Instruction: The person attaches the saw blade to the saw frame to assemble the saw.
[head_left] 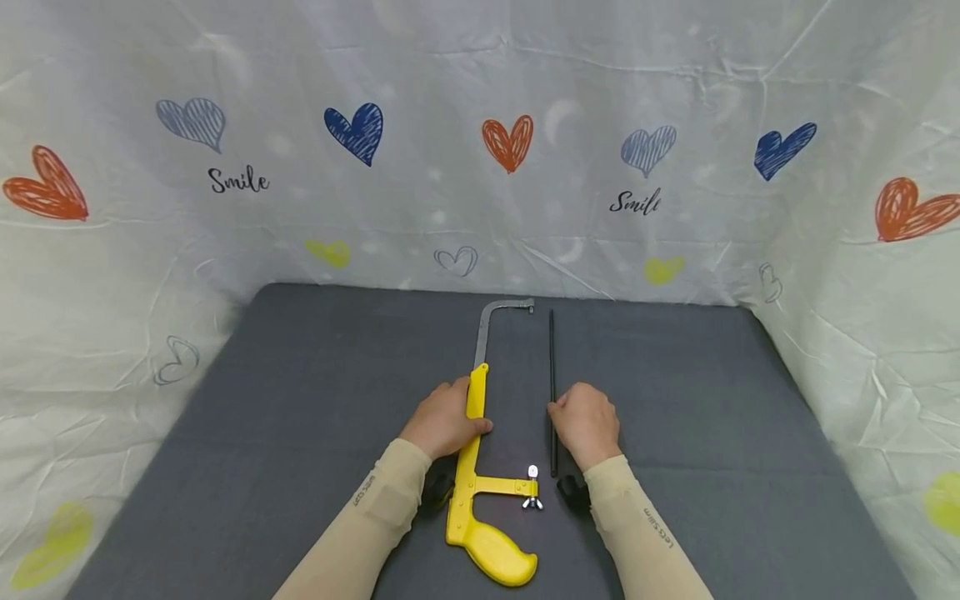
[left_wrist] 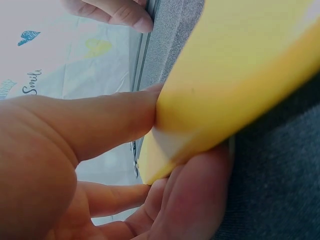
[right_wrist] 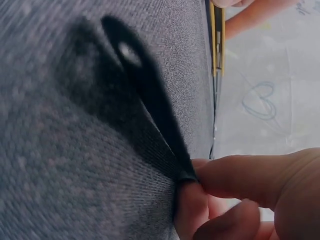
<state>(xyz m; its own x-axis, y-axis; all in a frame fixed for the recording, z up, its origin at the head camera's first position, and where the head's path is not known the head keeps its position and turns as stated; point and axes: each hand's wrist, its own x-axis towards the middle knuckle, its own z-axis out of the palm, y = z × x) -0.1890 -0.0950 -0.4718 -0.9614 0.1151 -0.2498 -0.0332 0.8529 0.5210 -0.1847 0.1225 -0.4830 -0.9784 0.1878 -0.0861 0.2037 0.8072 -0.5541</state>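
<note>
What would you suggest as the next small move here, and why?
Perhaps lift the black blade toward the saw frame: the right hand pinches it, the left hand grips the frame, and nothing spans the frame's open side.

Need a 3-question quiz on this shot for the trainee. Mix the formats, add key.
1. Short answer: which is the wing nut nearer on the yellow hacksaw frame, the handle or the curved grey arm?
2. Fill in: the left hand grips the frame; the ____ hand pinches the black blade.
3. True or false: the blade is fitted in the frame.

Key:
1. The handle.
2. Right.
3. False; the blade is apart from the frame.
</note>
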